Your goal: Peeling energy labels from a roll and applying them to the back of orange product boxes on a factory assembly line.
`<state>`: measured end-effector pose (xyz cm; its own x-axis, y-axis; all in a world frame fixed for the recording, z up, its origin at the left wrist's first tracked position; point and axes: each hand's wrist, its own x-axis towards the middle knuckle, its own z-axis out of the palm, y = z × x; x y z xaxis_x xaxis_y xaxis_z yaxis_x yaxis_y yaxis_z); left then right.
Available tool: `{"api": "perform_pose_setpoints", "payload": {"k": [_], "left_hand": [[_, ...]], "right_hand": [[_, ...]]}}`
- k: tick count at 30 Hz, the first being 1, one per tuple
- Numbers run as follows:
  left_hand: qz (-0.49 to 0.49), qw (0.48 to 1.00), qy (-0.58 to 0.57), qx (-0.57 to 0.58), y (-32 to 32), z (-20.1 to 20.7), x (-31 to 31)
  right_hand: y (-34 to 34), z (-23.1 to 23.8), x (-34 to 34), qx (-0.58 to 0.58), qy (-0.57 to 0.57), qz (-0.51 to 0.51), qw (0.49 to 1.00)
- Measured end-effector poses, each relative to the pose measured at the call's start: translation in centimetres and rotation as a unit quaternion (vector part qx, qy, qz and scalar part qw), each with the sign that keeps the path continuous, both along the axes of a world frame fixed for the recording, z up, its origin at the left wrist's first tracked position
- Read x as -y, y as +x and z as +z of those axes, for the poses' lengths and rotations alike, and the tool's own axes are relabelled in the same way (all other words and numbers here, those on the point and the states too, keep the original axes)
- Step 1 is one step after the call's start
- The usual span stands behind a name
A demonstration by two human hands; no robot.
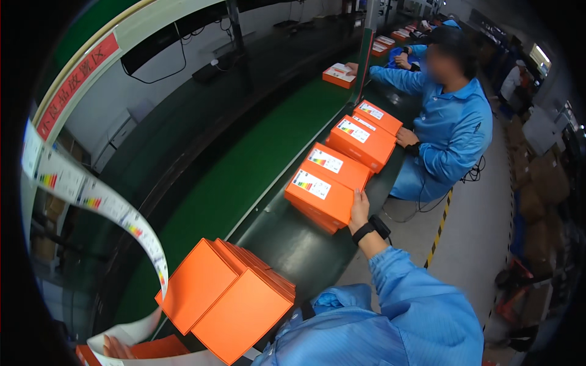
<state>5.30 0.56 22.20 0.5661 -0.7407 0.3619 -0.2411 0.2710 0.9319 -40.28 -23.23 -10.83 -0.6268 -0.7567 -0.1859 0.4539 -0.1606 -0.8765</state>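
My right hand (359, 213) reaches forward. Its fingers lie stretched along the near right side of a stack of orange boxes (322, 206), whose tops carry white labels with coloured bars. At the lower left, my left hand (117, 347) shows only a few fingers, inside a loop of a long white label strip (125, 216), beside an orange box (160, 346). Whether those fingers pinch the strip is hidden. The strip hangs down from the upper left and curls near the bottom. Plain orange boxes (229, 296) stand in leaning stacks between my two arms.
More labelled orange boxes (360, 135) stand farther along the dark bench (278, 244), beside a green conveyor belt (213, 186). Across from them sits a person in blue (448, 131), one hand at the boxes, the other at an open box (339, 75). A metal post (364, 52) rises beside the belt.
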Motion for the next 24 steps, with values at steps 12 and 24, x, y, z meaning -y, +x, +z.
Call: {"api": "perform_pose_setpoints", "payload": {"k": [12,24], "left_hand": [[0.053,0.997,0.034,-0.051,-0.2,-2.6,-2.9],[-0.105,0.962,0.092,-0.233,-4.8,-4.6,-1.2]], "right_hand": [[1.5,-5.3,1.5,-0.095,0.183,-0.138,0.969],[14.4,24.9,-3.2,-0.36,-0.244,0.293,0.851]]}}
